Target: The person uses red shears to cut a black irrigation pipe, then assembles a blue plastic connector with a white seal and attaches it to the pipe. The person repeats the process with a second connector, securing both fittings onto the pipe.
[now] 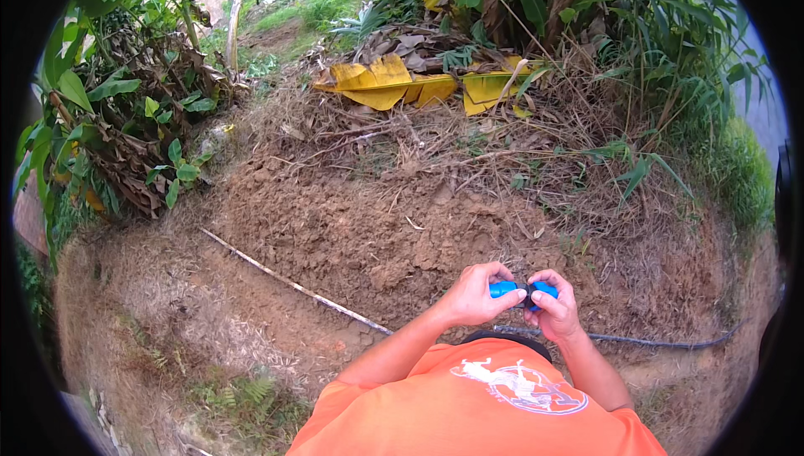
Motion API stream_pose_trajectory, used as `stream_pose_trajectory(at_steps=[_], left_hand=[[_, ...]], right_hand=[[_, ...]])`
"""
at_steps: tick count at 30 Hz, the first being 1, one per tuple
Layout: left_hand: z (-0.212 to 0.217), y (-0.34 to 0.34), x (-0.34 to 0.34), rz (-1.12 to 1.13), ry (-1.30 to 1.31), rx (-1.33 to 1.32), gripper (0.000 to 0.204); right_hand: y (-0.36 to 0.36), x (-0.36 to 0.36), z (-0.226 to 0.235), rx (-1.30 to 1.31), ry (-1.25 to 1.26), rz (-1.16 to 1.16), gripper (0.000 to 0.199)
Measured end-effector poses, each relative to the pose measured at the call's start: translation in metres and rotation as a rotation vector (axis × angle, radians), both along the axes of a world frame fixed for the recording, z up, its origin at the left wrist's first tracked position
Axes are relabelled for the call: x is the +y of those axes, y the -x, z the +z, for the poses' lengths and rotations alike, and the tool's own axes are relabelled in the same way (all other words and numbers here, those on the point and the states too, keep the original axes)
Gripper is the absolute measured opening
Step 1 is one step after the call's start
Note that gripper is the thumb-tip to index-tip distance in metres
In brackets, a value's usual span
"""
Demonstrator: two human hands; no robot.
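In front of my waist, both hands hold a small blue-and-black pipe coupling [502, 288]. My left hand [476, 294] is closed round its left blue end, thumb and fingers pinching it. My right hand [556, 312] grips the right blue end, with the thumb near the dark middle part. The two hands almost touch, and the fingers cover much of the coupling. I cannot tell whether its parts are joined or apart. Just beyond the hands lies loose brown soil.
A thin black pipe [653, 342] runs along the ground to the right. On the left a long pale stick [293, 285] lies slantwise. Dry grass and a yellow banana leaf [381, 83] cover the bank ahead. Leafy plants [180, 171] stand left, with tall bamboo-like foliage [670, 46] right.
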State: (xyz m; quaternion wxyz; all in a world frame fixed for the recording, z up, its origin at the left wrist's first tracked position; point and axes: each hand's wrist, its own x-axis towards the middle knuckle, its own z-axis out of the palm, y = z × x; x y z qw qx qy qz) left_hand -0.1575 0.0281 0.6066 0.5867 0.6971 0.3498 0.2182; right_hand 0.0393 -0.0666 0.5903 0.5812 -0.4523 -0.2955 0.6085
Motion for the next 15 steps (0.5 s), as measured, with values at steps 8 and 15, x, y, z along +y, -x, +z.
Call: stream_pose_trajectory(at_steps=[8,15], left_hand=[[-0.0013,-0.0017,-0.0024,-0.044,-0.313,-0.138,0.053],[0.0046,-0.0033,-0.0014,-0.007,0.082,0.085,0.053]], right_hand=[[-0.0003,-0.0018,-0.0029,-0.002,-0.004,0.015,0.034],[-0.0009,-0.0049,-0.0065,-0.057,0.007,0.008,0.034]])
